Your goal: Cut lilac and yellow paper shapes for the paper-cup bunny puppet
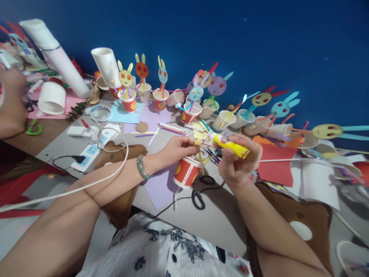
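Note:
My right hand (242, 157) is closed around a yellow glue bottle (230, 144), its white tip pointing left toward my other hand. A small yellow paper piece (197, 142) is pinched between the fingertips of my left hand (183, 148), which wears a bangle (141, 167). Both hands meet above a red and white paper cup (187, 173) on the table. Thin yellow strips hang beside the cup. Black-handled scissors (198, 200) lie to its right, partly hidden by the cup. Purple paper (158, 188) is spread beneath the cup.
Paper cups with rabbit-faced figures (126, 78) line the blue wall. A power strip (90, 154) with a white cable crosses over my left forearm. Red paper (276, 165) lies at right. Another person's arm (13, 100) shows at far left, near a lying white cup (52, 98).

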`<state>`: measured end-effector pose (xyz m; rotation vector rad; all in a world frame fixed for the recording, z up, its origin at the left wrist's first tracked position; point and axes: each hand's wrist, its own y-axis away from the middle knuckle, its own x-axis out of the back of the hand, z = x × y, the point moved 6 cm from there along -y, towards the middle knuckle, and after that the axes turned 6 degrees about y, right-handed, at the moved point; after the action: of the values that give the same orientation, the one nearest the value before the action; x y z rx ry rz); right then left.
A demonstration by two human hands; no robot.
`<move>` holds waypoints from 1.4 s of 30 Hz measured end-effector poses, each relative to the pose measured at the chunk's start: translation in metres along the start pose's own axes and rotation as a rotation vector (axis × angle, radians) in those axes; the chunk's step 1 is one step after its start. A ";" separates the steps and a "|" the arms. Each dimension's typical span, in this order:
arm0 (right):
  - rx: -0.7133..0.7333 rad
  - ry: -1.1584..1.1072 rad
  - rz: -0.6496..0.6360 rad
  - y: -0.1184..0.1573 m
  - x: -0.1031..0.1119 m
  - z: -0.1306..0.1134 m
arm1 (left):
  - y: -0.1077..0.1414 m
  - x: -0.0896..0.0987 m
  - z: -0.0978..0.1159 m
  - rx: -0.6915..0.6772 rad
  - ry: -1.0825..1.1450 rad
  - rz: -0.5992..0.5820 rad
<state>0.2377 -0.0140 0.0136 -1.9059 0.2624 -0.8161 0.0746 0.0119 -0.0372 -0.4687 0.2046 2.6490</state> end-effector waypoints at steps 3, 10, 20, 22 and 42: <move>0.055 -0.036 0.052 0.001 -0.001 -0.010 | -0.001 -0.001 -0.002 0.022 0.016 -0.019; 0.118 -0.072 -0.065 -0.003 -0.012 -0.017 | -0.001 -0.002 -0.003 0.014 0.048 -0.022; 0.118 -0.104 -0.055 -0.002 -0.011 -0.019 | 0.002 -0.007 0.001 0.031 0.112 -0.036; 0.122 -0.126 -0.048 -0.002 -0.011 -0.019 | 0.001 -0.006 0.000 0.036 0.104 -0.027; 0.240 -0.017 -0.017 0.000 -0.014 -0.016 | 0.000 -0.004 -0.002 0.048 0.172 -0.054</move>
<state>0.2169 -0.0183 0.0121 -1.6916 0.1311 -0.8046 0.0780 0.0097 -0.0379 -0.6767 0.3039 2.5458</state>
